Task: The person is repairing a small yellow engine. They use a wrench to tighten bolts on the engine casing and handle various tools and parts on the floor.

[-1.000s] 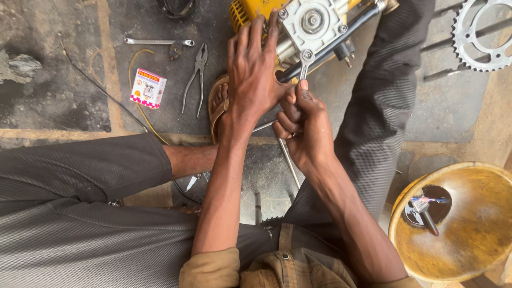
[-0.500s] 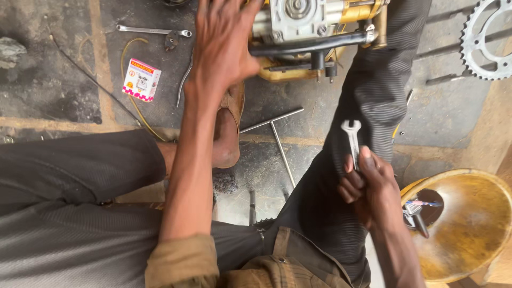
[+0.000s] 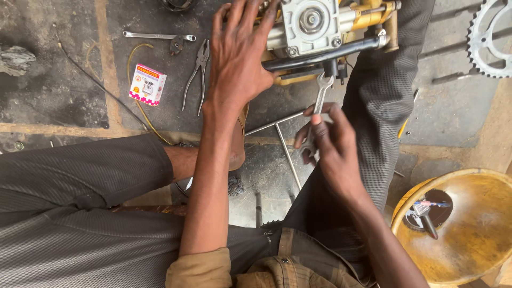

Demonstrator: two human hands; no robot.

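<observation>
My left hand point(image 3: 241, 58) lies flat with spread fingers on a grey and yellow machine part point(image 3: 320, 26) that rests on the floor between my legs. A black bar point(image 3: 320, 56) runs across the front of that part. My right hand point(image 3: 330, 146) grips a steel open-ended spanner point(image 3: 320, 93) by its lower half. The spanner's upper jaw sits just below the black bar, next to a small black fitting point(image 3: 335, 68).
Pliers point(image 3: 196, 80), a long spanner point(image 3: 154, 36) and a small red and white box point(image 3: 148, 84) lie on the floor at the left. A sprocket point(image 3: 493, 37) is at the top right. A yellow bowl point(image 3: 469, 229) holding small tools sits at the bottom right. Thin metal rods point(image 3: 282, 138) lie between my legs.
My right hand has brought the spanner up from beside my right leg back to the black bar. The view has shifted slightly; my left hand stays on the machine part.
</observation>
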